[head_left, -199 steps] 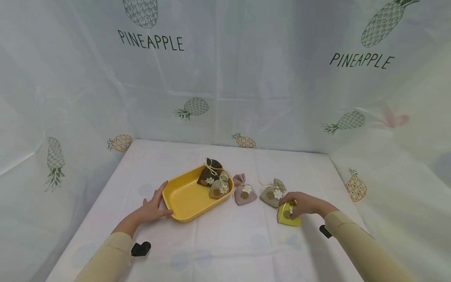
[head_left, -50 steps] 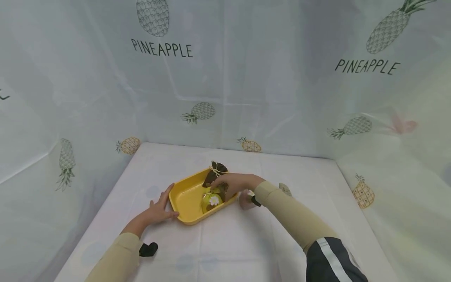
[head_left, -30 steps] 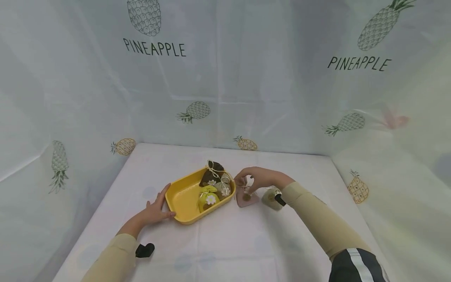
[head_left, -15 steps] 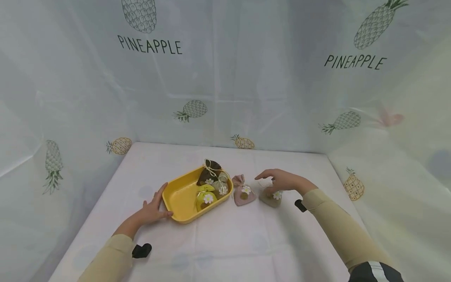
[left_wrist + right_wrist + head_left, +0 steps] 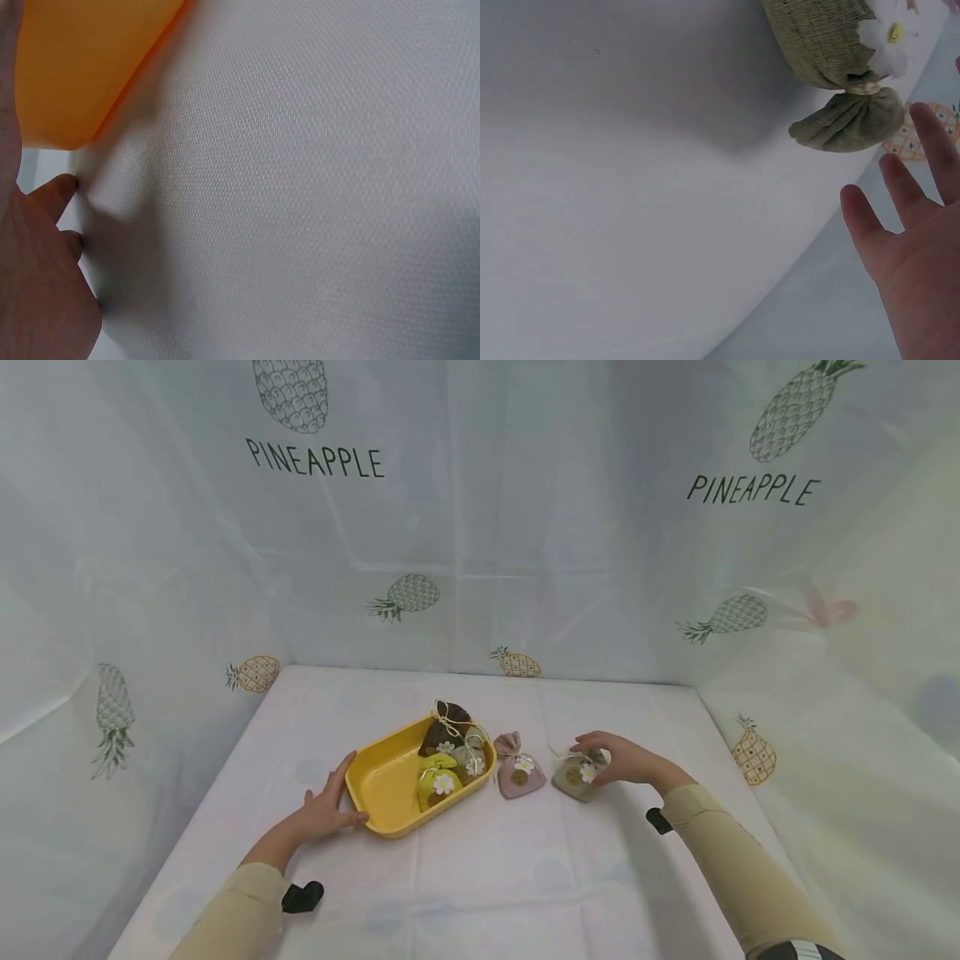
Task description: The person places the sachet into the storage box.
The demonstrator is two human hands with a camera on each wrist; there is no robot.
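Right hand (image 5: 628, 762): fingers parted about the olive sachet (image 5: 568, 783), no hold evident. Left hand (image 5: 321, 814): fingers spread against the yellow tray (image 5: 381, 793). Judged done, inside the tray: brown sachet (image 5: 441, 737), lime sachet (image 5: 429, 781), beige sachet (image 5: 464, 762). Judged outstanding, on the counter (image 5: 487, 893): the olive sachet, the pink sachet (image 5: 512, 785).

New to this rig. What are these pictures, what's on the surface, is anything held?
No robot here: just a person's bare hands. The wide picture is from a head camera; the two close-ups are from cameras on each wrist. On the white surface, a yellow tray holds a dark brown pouch, a greyish pouch and a yellow pouch. A pink pouch and an olive pouch lie outside it. The left hand spreads against the tray's end; the right hand reaches over the olive pouch, apparently without gripping.
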